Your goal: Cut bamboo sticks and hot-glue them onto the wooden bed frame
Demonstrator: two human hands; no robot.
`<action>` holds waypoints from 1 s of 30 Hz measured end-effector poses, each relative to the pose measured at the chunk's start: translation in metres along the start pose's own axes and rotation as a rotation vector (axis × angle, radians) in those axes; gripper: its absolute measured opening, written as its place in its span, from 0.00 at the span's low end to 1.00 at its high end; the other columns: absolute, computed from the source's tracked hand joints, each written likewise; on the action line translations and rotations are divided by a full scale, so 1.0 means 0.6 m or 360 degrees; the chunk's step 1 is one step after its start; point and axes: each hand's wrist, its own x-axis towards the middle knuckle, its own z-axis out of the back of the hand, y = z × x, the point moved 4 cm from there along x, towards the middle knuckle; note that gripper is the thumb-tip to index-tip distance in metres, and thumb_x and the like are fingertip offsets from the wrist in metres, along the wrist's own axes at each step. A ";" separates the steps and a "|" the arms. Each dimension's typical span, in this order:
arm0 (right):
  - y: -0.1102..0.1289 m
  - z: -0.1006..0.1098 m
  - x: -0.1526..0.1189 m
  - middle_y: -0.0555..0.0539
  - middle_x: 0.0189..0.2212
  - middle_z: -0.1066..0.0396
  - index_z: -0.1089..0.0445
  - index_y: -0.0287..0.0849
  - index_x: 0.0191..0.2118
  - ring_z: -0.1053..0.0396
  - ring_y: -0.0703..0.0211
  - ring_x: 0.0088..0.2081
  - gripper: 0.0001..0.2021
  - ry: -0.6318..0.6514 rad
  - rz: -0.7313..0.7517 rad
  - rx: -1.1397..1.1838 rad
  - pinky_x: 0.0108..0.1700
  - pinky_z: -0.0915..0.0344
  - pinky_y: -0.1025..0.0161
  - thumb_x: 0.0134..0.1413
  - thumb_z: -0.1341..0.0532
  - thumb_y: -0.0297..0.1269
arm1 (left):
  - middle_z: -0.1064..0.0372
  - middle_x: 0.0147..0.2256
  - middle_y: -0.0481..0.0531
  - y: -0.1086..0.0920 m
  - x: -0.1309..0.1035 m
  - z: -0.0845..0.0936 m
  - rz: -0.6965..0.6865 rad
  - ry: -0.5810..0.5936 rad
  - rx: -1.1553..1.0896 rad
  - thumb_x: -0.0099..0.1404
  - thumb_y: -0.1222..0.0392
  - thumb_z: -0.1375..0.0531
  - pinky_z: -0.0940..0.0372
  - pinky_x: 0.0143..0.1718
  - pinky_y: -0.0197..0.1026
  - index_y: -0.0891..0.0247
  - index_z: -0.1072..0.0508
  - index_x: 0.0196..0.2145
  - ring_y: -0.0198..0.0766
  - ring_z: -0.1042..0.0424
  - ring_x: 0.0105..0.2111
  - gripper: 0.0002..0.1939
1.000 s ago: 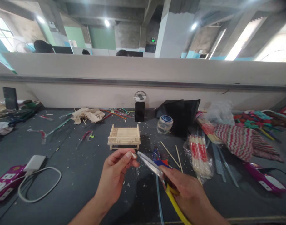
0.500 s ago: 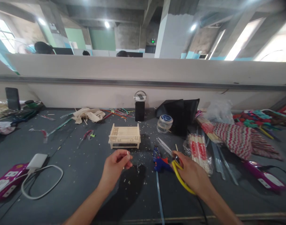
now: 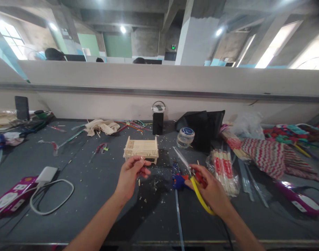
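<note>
My left hand [image 3: 132,174] has thumb and forefinger pinched together, a tiny pale bit of wooden stick [image 3: 142,158] showing at the fingertips. Just beyond it stands a small wooden stick model [image 3: 141,146], like a little bench or bed, its lower front partly hidden by my fingers. In my right hand [image 3: 209,186] is a pair of scissors [image 3: 185,160] with yellow and red handles, the long blades pointing forward and left. Under and left of that hand lies a blue glue gun [image 3: 179,181], a clear glue stick [image 3: 178,216] running from its back.
Behind stand a black phone [image 3: 157,123] and a clear jar [image 3: 185,137] with a blue lid. Packed sticks [image 3: 223,169] and striped cloth [image 3: 264,157] lie right. At left are a purple power strip [image 3: 15,193] and white cable [image 3: 52,212]. Scraps litter the dark table [image 3: 91,195].
My left hand has moved forward, nearer the wooden model, with its fingers slightly more spread. The scissors have lifted and turned slightly in my right hand. The view has shifted a little.
</note>
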 end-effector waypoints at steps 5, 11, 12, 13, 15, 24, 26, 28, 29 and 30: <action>0.056 -0.014 -0.056 0.55 0.25 0.32 0.35 0.47 0.48 0.35 0.64 0.22 0.22 0.0127 0.0201 0.0134 0.25 0.34 0.68 0.47 0.34 0.47 | 0.24 0.34 0.56 -0.026 -0.042 -0.022 0.0043 0.0167 -0.0170 0.60 0.59 0.38 0.33 0.26 0.36 0.64 0.32 0.35 0.35 0.27 0.26 0.09; 0.091 -0.025 -0.077 0.53 0.29 0.28 0.35 0.47 0.48 0.31 0.63 0.25 0.24 0.0110 0.0462 0.0124 0.28 0.32 0.69 0.47 0.34 0.52 | 0.29 0.32 0.51 -0.035 -0.070 -0.031 0.0035 0.0216 -0.0228 0.60 0.60 0.38 0.33 0.28 0.34 0.66 0.28 0.34 0.31 0.30 0.27 0.06; 0.095 -0.026 -0.077 0.52 0.30 0.28 0.35 0.47 0.48 0.30 0.63 0.26 0.24 0.0099 0.0495 0.0111 0.29 0.31 0.69 0.47 0.35 0.53 | 0.30 0.29 0.49 -0.035 -0.072 -0.031 0.0031 0.0215 -0.0243 0.60 0.61 0.37 0.33 0.28 0.33 0.66 0.27 0.34 0.30 0.31 0.26 0.06; 0.098 -0.026 -0.077 0.52 0.30 0.27 0.35 0.47 0.48 0.30 0.62 0.26 0.24 0.0086 0.0520 0.0092 0.29 0.31 0.68 0.48 0.36 0.54 | 0.31 0.28 0.48 -0.035 -0.074 -0.032 0.0030 0.0209 -0.0257 0.60 0.61 0.37 0.34 0.29 0.32 0.66 0.27 0.33 0.30 0.31 0.26 0.05; 0.102 -0.024 -0.076 0.51 0.30 0.27 0.34 0.46 0.47 0.29 0.61 0.27 0.24 0.0065 0.0545 0.0032 0.30 0.30 0.67 0.49 0.37 0.55 | 0.31 0.27 0.48 -0.035 -0.077 -0.032 0.0033 0.0180 -0.0275 0.59 0.61 0.36 0.34 0.30 0.31 0.66 0.26 0.32 0.29 0.32 0.26 0.05; 0.103 -0.013 -0.081 0.49 0.27 0.27 0.33 0.44 0.48 0.27 0.60 0.29 0.25 -0.0024 0.0637 -0.0209 0.28 0.31 0.67 0.57 0.48 0.59 | 0.31 0.28 0.48 -0.024 -0.074 -0.036 0.0100 0.0109 -0.0269 0.57 0.61 0.34 0.34 0.30 0.31 0.66 0.25 0.31 0.29 0.32 0.27 0.06; 0.102 -0.011 -0.083 0.49 0.29 0.26 0.33 0.44 0.48 0.26 0.61 0.28 0.25 -0.0052 0.0655 -0.0252 0.28 0.31 0.67 0.58 0.50 0.59 | 0.31 0.28 0.48 -0.020 -0.072 -0.037 0.0102 0.0100 -0.0258 0.56 0.61 0.34 0.34 0.31 0.31 0.66 0.25 0.31 0.30 0.32 0.27 0.06; 0.102 -0.008 -0.085 0.49 0.30 0.25 0.33 0.44 0.47 0.26 0.61 0.28 0.25 -0.0083 0.0684 -0.0289 0.29 0.30 0.67 0.59 0.51 0.58 | 0.32 0.28 0.48 -0.016 -0.073 -0.040 0.0107 0.0097 -0.0270 0.56 0.61 0.34 0.35 0.30 0.31 0.67 0.25 0.30 0.29 0.33 0.27 0.06; 0.102 -0.006 -0.086 0.49 0.30 0.24 0.32 0.44 0.47 0.26 0.61 0.28 0.25 -0.0094 0.0698 -0.0307 0.29 0.30 0.67 0.59 0.51 0.58 | 0.32 0.27 0.48 -0.015 -0.074 -0.041 0.0107 0.0093 -0.0277 0.56 0.61 0.34 0.35 0.30 0.31 0.67 0.25 0.30 0.29 0.33 0.27 0.07; 0.103 -0.005 -0.087 0.49 0.30 0.24 0.32 0.44 0.47 0.25 0.61 0.28 0.24 -0.0108 0.0710 -0.0323 0.29 0.30 0.67 0.59 0.50 0.58 | 0.32 0.27 0.48 -0.015 -0.074 -0.042 0.0104 0.0088 -0.0278 0.55 0.61 0.33 0.35 0.30 0.31 0.67 0.25 0.30 0.29 0.33 0.27 0.07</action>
